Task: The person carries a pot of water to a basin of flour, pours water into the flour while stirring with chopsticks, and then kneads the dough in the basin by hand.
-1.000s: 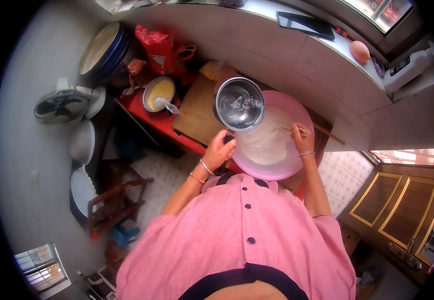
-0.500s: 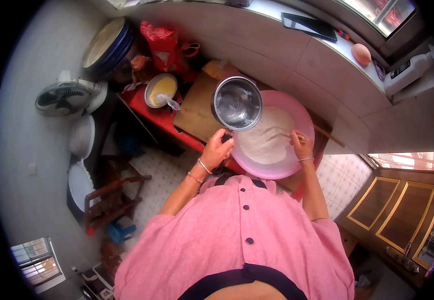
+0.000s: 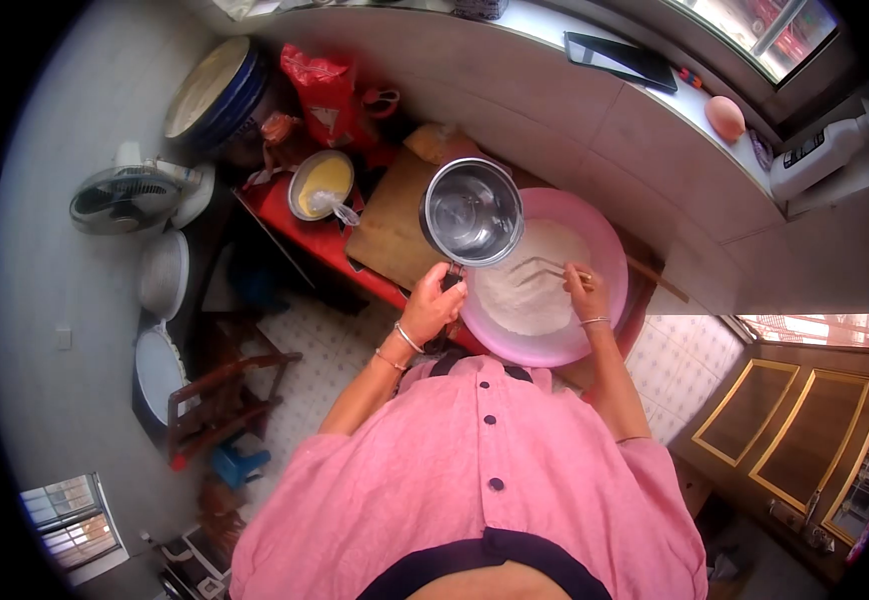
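Observation:
My left hand (image 3: pixel 433 308) is closed round the black handle of a metal saucepan (image 3: pixel 473 212). The pan hangs over the left rim of a large pink basin (image 3: pixel 610 265); a little clear liquid seems to lie inside it. White flour (image 3: pixel 525 310) covers the basin's floor. Over the flour, my right hand (image 3: pixel 587 292) grips a pair of thin chopsticks (image 3: pixel 545 268), their tips pointing left into the flour. Behind the saucepan lies a wooden board (image 3: pixel 390 225), partly hidden by it.
A bowl of yellow meal (image 3: pixel 327 172) with a plastic bag stands on the red-covered table, near a red bag (image 3: pixel 325 95). A fan (image 3: pixel 130 195) and a wooden chair (image 3: pixel 225 400) are at left. A tablet (image 3: pixel 620 60) and a white bottle (image 3: pixel 820 150) sit on the ledge.
My right hand has shifted left over the flour, and more of the chopsticks shows. The saucepan stays almost where it was in my left hand.

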Tool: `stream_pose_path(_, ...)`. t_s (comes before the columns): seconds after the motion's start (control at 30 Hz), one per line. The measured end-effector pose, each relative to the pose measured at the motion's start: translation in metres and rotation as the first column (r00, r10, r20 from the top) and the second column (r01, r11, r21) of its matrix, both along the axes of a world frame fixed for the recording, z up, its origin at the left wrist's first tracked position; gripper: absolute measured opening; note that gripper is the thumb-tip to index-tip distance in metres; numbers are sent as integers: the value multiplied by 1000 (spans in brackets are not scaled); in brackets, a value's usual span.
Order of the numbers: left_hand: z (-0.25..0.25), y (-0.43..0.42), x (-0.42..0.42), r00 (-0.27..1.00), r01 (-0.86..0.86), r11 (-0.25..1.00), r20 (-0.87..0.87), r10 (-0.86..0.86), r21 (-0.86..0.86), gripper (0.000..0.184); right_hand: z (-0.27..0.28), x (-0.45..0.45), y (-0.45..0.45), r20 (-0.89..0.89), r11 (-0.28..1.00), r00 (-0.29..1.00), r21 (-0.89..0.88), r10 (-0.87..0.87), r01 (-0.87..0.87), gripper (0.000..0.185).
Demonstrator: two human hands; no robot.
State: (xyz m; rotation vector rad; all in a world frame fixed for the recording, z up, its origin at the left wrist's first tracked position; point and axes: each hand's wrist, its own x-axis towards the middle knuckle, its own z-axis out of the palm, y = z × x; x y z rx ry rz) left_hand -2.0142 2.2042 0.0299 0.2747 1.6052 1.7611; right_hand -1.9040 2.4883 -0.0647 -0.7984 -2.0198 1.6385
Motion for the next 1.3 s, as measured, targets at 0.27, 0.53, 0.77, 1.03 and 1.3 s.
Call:
stream_pose_path(0.27, 1, 7, -14, 1000, -23, 1000, 7, 23, 9, 13, -12, -22, -68, 6, 994, 996, -68, 85, -85, 21)
stream_pose_path(0.53, -7, 19, -28, 1000, 30, 999, 2, -30, 36, 12, -17, -14, -28, 32, 996, 997, 46, 73, -74, 20)
stream_pose_path(0.77, -6, 26, -24, 998, 61, 998, -34, -61, 6, 12, -14, 8, -30, -6, 922, 988, 358, -153, 145, 16)
stream_pose_path(1.03, -11, 29, -14, 995, 96, 995, 16, -96, 29, 14, -18, 32, -71, 27, 968, 982, 165, 188, -190, 17)
stream_pose_path(1.3, -5, 18, 0, 995, 98, 995, 0, -98, 21, 15, -6, 35, 4, -3, 967, 989, 209, -149, 146, 17)
